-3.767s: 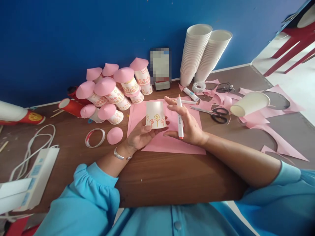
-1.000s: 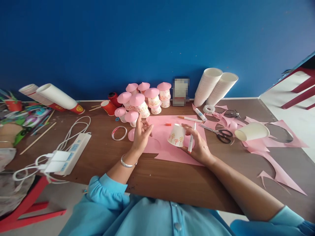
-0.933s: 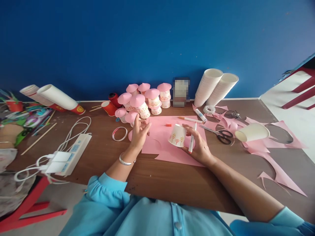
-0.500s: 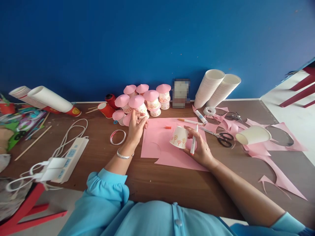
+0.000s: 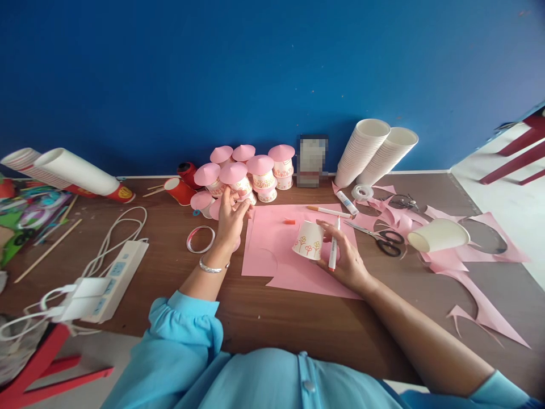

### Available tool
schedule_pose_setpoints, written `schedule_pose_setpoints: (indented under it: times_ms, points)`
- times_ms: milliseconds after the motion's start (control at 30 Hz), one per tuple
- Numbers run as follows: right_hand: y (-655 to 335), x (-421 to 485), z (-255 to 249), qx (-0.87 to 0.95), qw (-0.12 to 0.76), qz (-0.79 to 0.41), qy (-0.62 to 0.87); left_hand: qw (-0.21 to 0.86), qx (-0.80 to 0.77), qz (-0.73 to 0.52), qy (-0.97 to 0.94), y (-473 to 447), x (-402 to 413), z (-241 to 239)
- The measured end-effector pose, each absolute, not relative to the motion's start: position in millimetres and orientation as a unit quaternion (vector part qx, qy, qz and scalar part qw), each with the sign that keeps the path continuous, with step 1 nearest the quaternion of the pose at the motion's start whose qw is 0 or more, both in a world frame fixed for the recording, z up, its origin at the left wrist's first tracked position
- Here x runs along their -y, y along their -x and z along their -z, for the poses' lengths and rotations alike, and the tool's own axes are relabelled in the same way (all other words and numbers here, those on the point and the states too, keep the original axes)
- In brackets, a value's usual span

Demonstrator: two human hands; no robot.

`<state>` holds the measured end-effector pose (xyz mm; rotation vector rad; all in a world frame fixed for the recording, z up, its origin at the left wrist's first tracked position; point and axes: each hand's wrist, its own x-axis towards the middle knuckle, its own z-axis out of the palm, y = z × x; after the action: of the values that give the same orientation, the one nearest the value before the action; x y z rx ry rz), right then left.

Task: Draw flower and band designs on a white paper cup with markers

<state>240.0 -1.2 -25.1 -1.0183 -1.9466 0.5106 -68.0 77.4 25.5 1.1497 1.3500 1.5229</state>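
My right hand [image 5: 347, 258] is closed on a white paper cup [image 5: 309, 240] drawn with small flowers. It holds the cup upside down and tilted over a pink paper sheet [image 5: 272, 258]. A white marker [image 5: 333, 250] is clamped between the same hand's fingers. My left hand [image 5: 230, 218] is raised, fingers stretched and a little apart. Its fingertips are at the front of a pile of decorated cups with pink cone caps [image 5: 247, 173]. I see nothing held in it.
Two leaning stacks of white cups [image 5: 370, 149] stand against the blue wall. Scissors [image 5: 383, 238], a lying white cup [image 5: 436, 234] and pink scraps [image 5: 481, 301] are on the right. A tape ring [image 5: 200, 239], red cups [image 5: 179, 190] and a power strip [image 5: 113, 272] lie on the left.
My left hand let go of the flowered cup and moved left and up to the capped cups. The cup passed into my right hand, which still holds the marker.
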Motion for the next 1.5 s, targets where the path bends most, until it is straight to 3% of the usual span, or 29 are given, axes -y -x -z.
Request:
schedule_pose_setpoints:
  times_ms: [500,867,1100,1500]
  points:
    - [-241,1,25,0.787,0.421,-0.201,0.404,0.380,-0.535,-0.620,-0.429,70,-57,-22]
    - [-241,1,26,0.790,0.411,-0.201,0.409,0.435,-0.508,-0.515,-0.536,32,-49,-37]
    - [-238,2,27,0.791,0.413,-0.206,0.403,0.497,-0.499,-0.412,-0.578,42,6,-45]
    - [-240,2,24,0.778,0.435,-0.190,0.413,0.501,-0.480,-0.426,-0.580,18,25,-31]
